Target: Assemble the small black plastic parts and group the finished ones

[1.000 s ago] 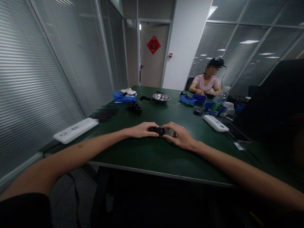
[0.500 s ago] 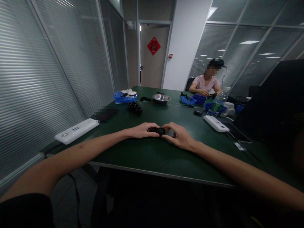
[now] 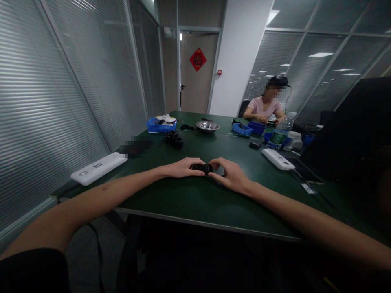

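Observation:
A small shiny black part (image 3: 202,168) rests on the green table (image 3: 180,199) between my hands; its exact kind does not show. My left hand (image 3: 185,167) is wrapped round its left side, thumb in front and fingers behind. At its right end, my right hand (image 3: 231,174) curves its thumb and fingertips against the part, leaving a gap inside the curl. Farther back on the left stands a cluster of similar shiny black pieces (image 3: 174,139).
Behind are a metal bowl (image 3: 207,127), a blue basket (image 3: 161,125) and a smaller blue tray (image 3: 242,129). A water bottle (image 3: 279,132), white power bank (image 3: 277,159) and phone (image 3: 305,171) lie right. A long white device (image 3: 99,168) lies left. A person (image 3: 266,106) sits opposite.
My hands and the black part hold practically the same position. Across the table, the other person's hands have shifted slightly.

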`<state>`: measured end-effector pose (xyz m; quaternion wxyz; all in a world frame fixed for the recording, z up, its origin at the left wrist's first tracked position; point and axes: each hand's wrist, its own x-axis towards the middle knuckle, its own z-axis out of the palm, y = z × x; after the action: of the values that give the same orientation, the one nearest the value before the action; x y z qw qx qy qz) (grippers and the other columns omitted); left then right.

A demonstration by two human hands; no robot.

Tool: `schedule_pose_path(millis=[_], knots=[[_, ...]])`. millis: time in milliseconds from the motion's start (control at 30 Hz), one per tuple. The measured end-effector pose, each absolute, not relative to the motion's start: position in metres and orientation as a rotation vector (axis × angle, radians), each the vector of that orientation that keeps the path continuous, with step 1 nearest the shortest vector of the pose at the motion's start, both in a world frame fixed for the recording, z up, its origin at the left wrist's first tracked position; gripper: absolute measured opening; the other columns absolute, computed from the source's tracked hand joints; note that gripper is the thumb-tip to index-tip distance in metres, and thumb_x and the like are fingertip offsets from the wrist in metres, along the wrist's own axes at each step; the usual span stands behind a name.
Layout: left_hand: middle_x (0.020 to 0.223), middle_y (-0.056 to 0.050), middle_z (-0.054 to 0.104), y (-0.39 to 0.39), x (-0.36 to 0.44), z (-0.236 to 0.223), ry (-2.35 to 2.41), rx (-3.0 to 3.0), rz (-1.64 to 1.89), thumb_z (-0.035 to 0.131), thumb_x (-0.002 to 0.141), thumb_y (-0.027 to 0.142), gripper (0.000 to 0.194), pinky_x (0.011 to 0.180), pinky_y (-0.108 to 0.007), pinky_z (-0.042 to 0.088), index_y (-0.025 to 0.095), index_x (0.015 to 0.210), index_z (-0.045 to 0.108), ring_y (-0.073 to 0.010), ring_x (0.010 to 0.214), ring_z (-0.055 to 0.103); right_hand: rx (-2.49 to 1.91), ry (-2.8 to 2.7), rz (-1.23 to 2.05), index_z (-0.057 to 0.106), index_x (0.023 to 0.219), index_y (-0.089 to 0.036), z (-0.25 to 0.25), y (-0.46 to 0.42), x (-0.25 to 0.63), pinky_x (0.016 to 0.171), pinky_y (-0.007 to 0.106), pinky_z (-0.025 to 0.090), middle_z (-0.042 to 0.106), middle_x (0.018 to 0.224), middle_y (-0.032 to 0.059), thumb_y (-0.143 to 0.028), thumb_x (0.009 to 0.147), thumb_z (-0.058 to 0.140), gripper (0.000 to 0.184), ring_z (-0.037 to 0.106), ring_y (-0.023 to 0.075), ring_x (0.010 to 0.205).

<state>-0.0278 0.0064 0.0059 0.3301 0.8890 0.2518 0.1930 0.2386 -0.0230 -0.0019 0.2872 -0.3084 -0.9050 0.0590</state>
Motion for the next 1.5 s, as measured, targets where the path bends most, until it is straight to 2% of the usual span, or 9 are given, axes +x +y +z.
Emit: schedule_pose_path(millis=[133,333,467,567,733,967,1167,1333,1500], knots=[[0.115,-0.008,0.064,0.0052,-0.0277,0.0066,0.672,2.33,0.511,0.065,0.095,0.047,0.04,0.085,-0.031,0.045,0.016,0.12,0.064,-0.021,0.102,0.06,-0.782,-2.444,0.163,0.06,0.124,-0.022,-0.0021,-0.0217,0.2397,0.073,0.034,0.056,0.065,0.106,0.0082,-0.042,0.1,0.061,0.032,0.064,0.0224,0.09],[0.116,-0.009,0.063,0.0057,-0.0287,0.006,0.668,2.354,0.509,0.064,0.096,0.045,0.042,0.083,-0.031,0.045,0.016,0.125,0.063,-0.0205,0.1,0.059,-0.665,-2.47,0.141,0.058,0.128,-0.025,-0.0004,-0.0248,0.2397,0.081,0.038,0.058,0.061,0.119,0.0103,-0.034,0.1,0.059,0.03,0.063,0.0231,0.098],[0.118,-0.009,0.063,0.0081,-0.0294,0.0037,0.654,2.334,0.512,0.064,0.096,0.045,0.042,0.082,-0.03,0.045,0.016,0.127,0.062,-0.0204,0.1,0.06,-0.752,-2.429,0.156,0.057,0.129,-0.024,-0.0006,-0.025,0.2384,0.077,0.037,0.058,0.063,0.112,0.0091,-0.041,0.097,0.065,0.038,0.064,0.0236,0.094],[0.118,-0.009,0.063,0.0092,-0.0298,0.0031,0.642,2.326,0.513,0.064,0.096,0.046,0.041,0.083,-0.031,0.045,0.017,0.125,0.064,-0.0213,0.102,0.06,-0.814,-2.423,0.171,0.059,0.125,-0.022,-0.0002,-0.0236,0.2383,0.073,0.035,0.057,0.065,0.106,0.0079,-0.043,0.099,0.063,0.034,0.065,0.0219,0.088],[0.119,-0.009,0.063,0.0093,-0.0307,0.0035,0.648,2.324,0.501,0.065,0.095,0.046,0.041,0.085,-0.032,0.045,0.019,0.126,0.064,-0.0214,0.103,0.06,-0.768,-2.446,0.17,0.06,0.125,-0.023,-0.0005,-0.0221,0.2403,0.072,0.036,0.057,0.065,0.106,0.0085,-0.041,0.1,0.061,0.031,0.065,0.0226,0.089],[0.116,-0.008,0.063,0.0092,-0.03,0.0027,0.648,2.329,0.511,0.064,0.096,0.045,0.041,0.083,-0.031,0.045,0.018,0.127,0.062,-0.0202,0.099,0.059,-0.686,-2.474,0.122,0.057,0.129,-0.026,0.0012,-0.0269,0.2391,0.077,0.038,0.059,0.061,0.122,0.0105,-0.035,0.1,0.06,0.031,0.064,0.024,0.1],[0.119,-0.009,0.063,0.008,-0.0298,0.0045,0.652,2.313,0.502,0.063,0.096,0.046,0.041,0.083,-0.031,0.045,0.018,0.127,0.063,-0.0208,0.101,0.06,-0.826,-2.447,0.08,0.059,0.123,-0.022,0.0006,-0.025,0.2385,0.073,0.036,0.057,0.067,0.105,0.0081,-0.046,0.099,0.062,0.034,0.066,0.0225,0.088],[0.118,-0.009,0.063,0.0087,-0.0307,0.0039,0.649,2.323,0.505,0.064,0.096,0.047,0.042,0.085,-0.031,0.045,0.018,0.126,0.063,-0.0212,0.102,0.059,-0.764,-2.473,0.042,0.058,0.128,-0.023,-0.0011,-0.0235,0.2402,0.077,0.038,0.057,0.066,0.108,0.0088,-0.04,0.1,0.062,0.033,0.066,0.0241,0.092],[0.115,-0.008,0.064,0.0071,-0.0294,0.0051,0.663,2.336,0.501,0.063,0.096,0.049,0.044,0.082,-0.03,0.045,0.017,0.126,0.062,-0.02,0.098,0.06,-0.692,-2.505,0.022,0.056,0.131,-0.027,-0.0004,-0.0252,0.2399,0.082,0.041,0.058,0.063,0.122,0.0099,-0.03,0.099,0.061,0.033,0.065,0.0254,0.102]])
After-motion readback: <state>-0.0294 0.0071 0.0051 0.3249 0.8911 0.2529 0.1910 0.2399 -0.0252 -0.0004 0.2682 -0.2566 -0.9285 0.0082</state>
